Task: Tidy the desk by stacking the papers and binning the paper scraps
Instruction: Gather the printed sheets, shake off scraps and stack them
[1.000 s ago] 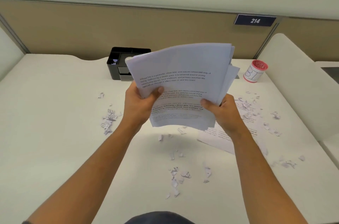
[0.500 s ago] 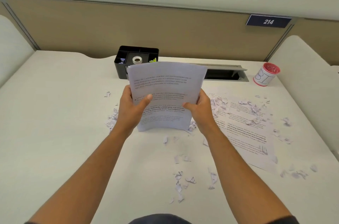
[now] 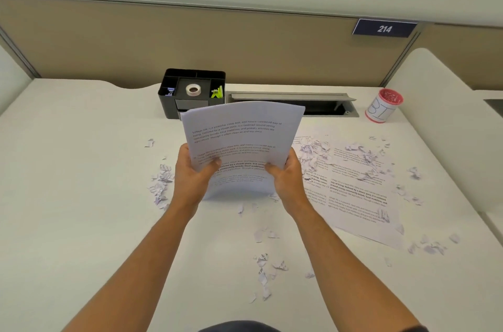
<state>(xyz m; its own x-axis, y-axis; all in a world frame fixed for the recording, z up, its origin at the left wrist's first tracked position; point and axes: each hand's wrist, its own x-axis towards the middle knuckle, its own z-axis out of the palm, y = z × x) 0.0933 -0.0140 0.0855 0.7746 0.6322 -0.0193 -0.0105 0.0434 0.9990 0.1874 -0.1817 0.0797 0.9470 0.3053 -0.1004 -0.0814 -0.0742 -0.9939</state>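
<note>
Left hand (image 3: 194,176) and right hand (image 3: 288,179) each grip a side of the paper stack (image 3: 242,146), upright above the counter (image 3: 81,195); its text reads "slower pace". Scraps (image 3: 265,274) lie scattered. A sign (image 3: 384,29) reads "214".

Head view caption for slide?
Both hands square a paper stack upright on a scrap-strewn desk.

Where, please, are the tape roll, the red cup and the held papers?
tape roll (image 3: 193,89), head view, its top ring.
red cup (image 3: 383,110), head view, its white side.
held papers (image 3: 242,130), head view, upper printed page.
</note>
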